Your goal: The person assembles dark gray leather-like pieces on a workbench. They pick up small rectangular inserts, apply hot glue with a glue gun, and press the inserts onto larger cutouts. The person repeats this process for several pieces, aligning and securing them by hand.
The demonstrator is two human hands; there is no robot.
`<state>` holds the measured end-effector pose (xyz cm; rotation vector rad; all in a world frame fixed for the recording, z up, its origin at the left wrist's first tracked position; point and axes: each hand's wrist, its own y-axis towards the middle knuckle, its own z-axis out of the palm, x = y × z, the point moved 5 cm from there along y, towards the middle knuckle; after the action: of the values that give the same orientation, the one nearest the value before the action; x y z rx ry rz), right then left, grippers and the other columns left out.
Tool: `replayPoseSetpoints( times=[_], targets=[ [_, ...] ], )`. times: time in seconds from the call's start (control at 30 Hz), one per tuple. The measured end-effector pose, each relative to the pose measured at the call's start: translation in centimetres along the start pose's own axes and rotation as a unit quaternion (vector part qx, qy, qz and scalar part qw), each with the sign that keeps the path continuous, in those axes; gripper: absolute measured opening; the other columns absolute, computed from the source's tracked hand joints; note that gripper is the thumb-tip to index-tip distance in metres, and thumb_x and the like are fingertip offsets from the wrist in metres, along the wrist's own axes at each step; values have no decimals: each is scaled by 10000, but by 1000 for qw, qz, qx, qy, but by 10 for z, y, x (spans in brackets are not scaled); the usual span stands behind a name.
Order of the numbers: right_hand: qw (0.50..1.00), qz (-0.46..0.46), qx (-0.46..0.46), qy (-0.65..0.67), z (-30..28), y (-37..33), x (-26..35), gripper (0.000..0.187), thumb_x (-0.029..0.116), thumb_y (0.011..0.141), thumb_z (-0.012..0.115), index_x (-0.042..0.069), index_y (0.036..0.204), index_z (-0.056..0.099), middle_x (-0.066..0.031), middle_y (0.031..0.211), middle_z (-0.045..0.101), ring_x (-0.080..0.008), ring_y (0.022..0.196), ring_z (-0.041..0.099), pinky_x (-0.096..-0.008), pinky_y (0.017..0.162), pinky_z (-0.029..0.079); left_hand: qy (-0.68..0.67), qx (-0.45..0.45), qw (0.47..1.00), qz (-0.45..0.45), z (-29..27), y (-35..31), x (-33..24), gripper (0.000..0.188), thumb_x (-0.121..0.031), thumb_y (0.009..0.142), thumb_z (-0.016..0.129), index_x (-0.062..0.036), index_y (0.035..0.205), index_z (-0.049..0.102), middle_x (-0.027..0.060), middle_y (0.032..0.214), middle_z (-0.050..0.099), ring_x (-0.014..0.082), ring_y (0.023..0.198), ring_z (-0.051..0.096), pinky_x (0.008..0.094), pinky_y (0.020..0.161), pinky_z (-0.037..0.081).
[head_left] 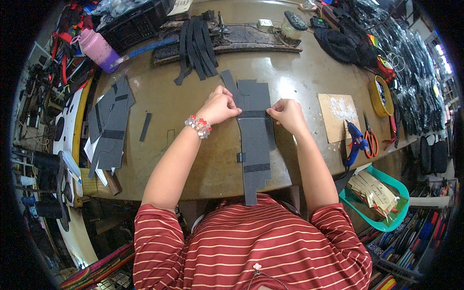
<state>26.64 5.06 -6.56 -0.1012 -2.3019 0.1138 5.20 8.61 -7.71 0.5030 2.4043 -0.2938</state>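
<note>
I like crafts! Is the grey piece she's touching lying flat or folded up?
Flat: the grey piece lies spread along the table, both hands pressing it.

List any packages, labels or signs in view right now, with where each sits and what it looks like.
Gold foil packets: flat and shiny, stacked in the teal basket at lower right.
Clear plastic bags: dark goods inside, piled along the far right.
Paper card: pale sheet on the black crate, top centre-left.
No screens visible.
</note>
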Motion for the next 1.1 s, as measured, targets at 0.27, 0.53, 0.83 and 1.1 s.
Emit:
replayPoseSetpoints(
  times=[0.27, 0.53, 0.83, 1.1],
  targets=[
    [1000, 4, 25, 2, 1, 3, -3, 199, 150, 718, 735, -34, 728, 659, -137, 606, 640, -180, 535, 640, -310, 532, 505, 28, 19, 999, -10, -1, 1, -2, 242, -315, 720, 734, -74, 721, 708, 95, 1124, 494, 252, 1113, 451, 350, 974, 381],
    [991, -77, -30, -104, 0, -3, 7, 153, 113, 690, 722, 24, 809, 687, -121, 662, 607, -236, 680, 620, -353, 643, 503, 42, 3, 999, 18, -2, 1, -4, 295, -315, 692, 773, -52, 721, 643, 116, 1037, 487, 244, 1046, 478, 332, 933, 394],
    [913, -307, -56, -262, 24, -39, 47, 226, 103, 776, 551, 169, 903, 727, -35, 929, 544, -226, 952, 504, -365, 819, 387, 42, 5, 999, 28, -3, 4, 0, 356, -327, 696, 774, -51, 819, 585, 132, 1022, 496, 260, 986, 511, 326, 883, 428],
    [911, -290, -94, -279, 6, -43, 13, 183, 86, 785, 567, 115, 894, 711, -56, 935, 546, -229, 940, 510, -372, 835, 398, 18, -68, 997, 29, -9, -11, -1, 267, -279, 776, 703, -44, 871, 619, 141, 1014, 536, 284, 994, 533, 344, 895, 427]
  ],
)
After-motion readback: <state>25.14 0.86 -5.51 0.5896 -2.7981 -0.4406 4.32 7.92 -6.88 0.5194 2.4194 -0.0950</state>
